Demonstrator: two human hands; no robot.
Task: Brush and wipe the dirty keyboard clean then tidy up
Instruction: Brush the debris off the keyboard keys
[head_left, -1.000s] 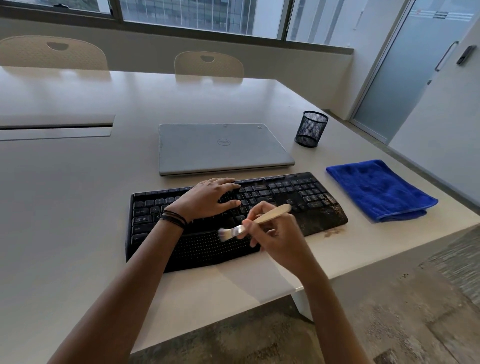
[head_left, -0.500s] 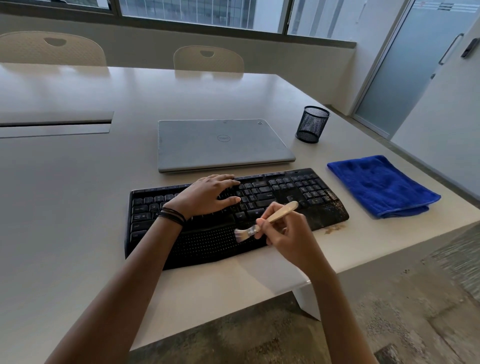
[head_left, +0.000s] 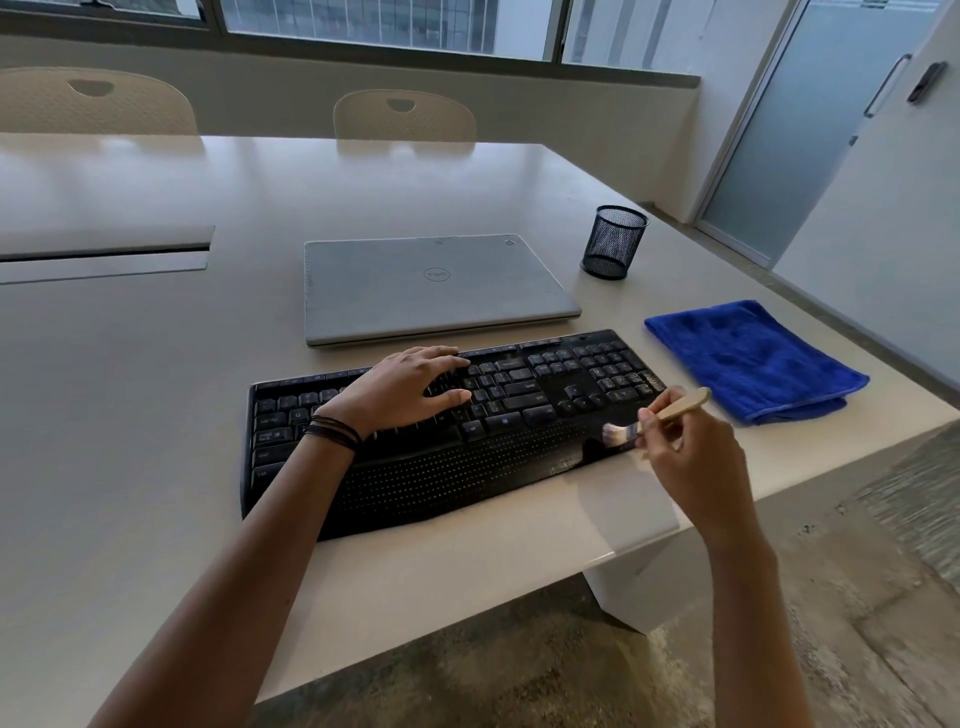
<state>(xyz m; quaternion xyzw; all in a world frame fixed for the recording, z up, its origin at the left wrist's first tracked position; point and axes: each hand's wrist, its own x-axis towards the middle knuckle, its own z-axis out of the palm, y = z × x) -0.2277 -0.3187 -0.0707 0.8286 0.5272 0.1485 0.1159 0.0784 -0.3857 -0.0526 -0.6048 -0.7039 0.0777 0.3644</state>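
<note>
A black keyboard with a dotted palm rest lies near the table's front edge. My left hand rests flat on its middle keys, fingers spread, holding nothing. My right hand grips a small wooden-handled brush. Its pale bristles touch the right end of the palm rest, below the arrow keys. A folded blue cloth lies on the table just right of the keyboard.
A closed grey laptop sits behind the keyboard. A black mesh pen cup stands to its right. The table corner is close under my right wrist. Two chairs stand at the far side.
My right hand has carried the brush rightward along the palm rest, from its middle to its right end. The left hand has stayed on the keys.
</note>
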